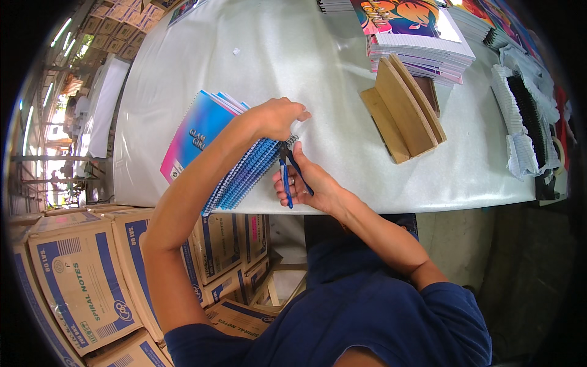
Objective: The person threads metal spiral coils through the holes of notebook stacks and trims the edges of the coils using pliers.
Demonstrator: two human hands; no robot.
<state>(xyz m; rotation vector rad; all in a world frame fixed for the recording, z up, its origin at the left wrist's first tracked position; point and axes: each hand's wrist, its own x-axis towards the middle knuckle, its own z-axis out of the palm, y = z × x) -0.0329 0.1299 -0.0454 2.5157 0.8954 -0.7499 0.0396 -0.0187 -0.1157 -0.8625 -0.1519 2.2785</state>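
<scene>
My right hand (315, 183) grips a pair of pliers (286, 177) with blue handles, palm turned up. The pliers' dark jaws are at the end of a wire coil (293, 140), by the corner of a stack of spiral notebooks. Just above the jaws, my left hand (281, 118) reaches over the stack with its fingers curled; what they pinch, if anything, is hidden. The spiral notebooks (241, 174) lie fanned along their blue bound edges, partly under my left forearm. A pink and blue cover (197, 134) shows on top at the left.
A wooden slotted block (397, 116) stands to the right on the pale tabletop (318, 67). Behind it is a notebook pile (422, 55). Black coils (529, 122) lie in torn white wrapping at the far right. Cardboard boxes (85, 275) are stacked below the table at the left.
</scene>
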